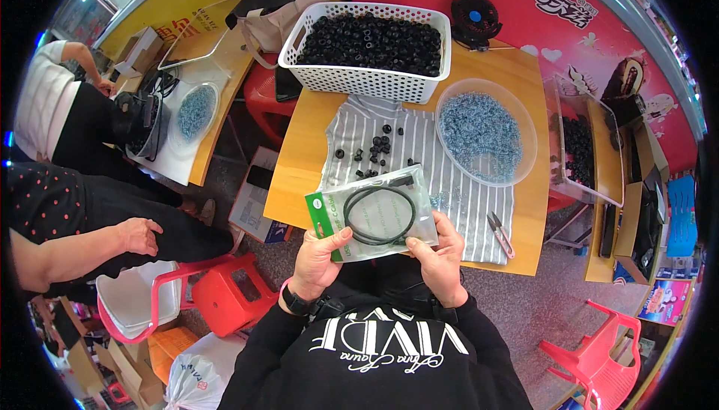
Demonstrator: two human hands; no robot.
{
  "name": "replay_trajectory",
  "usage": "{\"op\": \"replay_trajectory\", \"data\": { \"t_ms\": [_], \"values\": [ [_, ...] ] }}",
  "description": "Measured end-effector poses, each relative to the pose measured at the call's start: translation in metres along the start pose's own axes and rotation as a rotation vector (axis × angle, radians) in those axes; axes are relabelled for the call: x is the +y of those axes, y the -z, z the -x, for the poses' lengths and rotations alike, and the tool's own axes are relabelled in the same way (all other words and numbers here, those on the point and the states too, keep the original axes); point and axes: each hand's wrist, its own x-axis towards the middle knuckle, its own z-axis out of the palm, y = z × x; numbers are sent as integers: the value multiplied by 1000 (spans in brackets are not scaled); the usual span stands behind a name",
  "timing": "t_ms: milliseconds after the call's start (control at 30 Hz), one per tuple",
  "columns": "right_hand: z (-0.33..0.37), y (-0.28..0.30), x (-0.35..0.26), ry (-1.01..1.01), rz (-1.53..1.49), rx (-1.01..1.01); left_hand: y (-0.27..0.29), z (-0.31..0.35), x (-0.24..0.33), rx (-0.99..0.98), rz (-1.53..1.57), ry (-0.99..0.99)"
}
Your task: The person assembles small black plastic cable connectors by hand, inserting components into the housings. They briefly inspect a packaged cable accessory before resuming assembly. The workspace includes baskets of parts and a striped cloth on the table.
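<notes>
Between my two hands is a flat clear plastic packet with a green end, and a coiled black cable (380,215) shows inside it. My left hand (318,260) grips the green end with the thumb on top. At the packet's other lower corner, my right hand (440,254) pinches the clear plastic. Just beyond the packet, several small black ring-shaped parts (380,144) lie loose on a grey striped cloth (419,137). A pair of small thread snips (500,235) rests on the cloth to the right of my right hand.
A white perforated basket (359,80) full of black parts stands at the table's back. Beside it are a round tub (526,144) of small bluish pieces and a black fan (476,20). Two people are at the left, near red stools (234,294). A red chair (599,354) stands lower right.
</notes>
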Motion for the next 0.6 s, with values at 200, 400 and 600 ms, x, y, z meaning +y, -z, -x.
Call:
{"op": "replay_trajectory", "data": {
  "t_ms": [200,400,600],
  "values": [
    [-11,19,40,99,101,18,-1,-9,-10,59,-67,-20],
    [-14,28,39,124,207,-48,0,-13,-17,75,-74,-18],
    [-14,33,46,182,222,-77,1,-14,-18,61,-94,-31]
  ]
}}
